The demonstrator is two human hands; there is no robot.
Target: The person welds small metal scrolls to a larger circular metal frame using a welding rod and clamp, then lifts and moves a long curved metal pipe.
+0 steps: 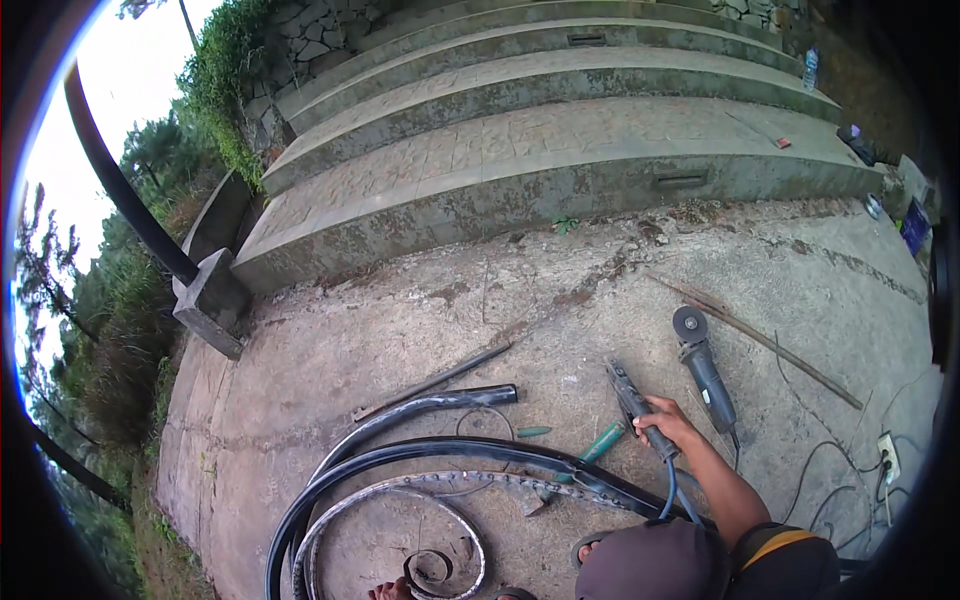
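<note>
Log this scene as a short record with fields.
Place: concrete ground below stone steps
Wearer's hands: neither in view
Co-worker: person in a cap, one hand gripping a dark corded tool
Beside it: angle grinder lying on the ground, untouched
Metalwork: curved black pipes, scrolled metal strip
Right edge: power strip with cables

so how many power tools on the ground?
2: a dark tool gripped by a hand beside the curved black pipe, and an angle grinder lying free just right. Others may be hidden.
</note>
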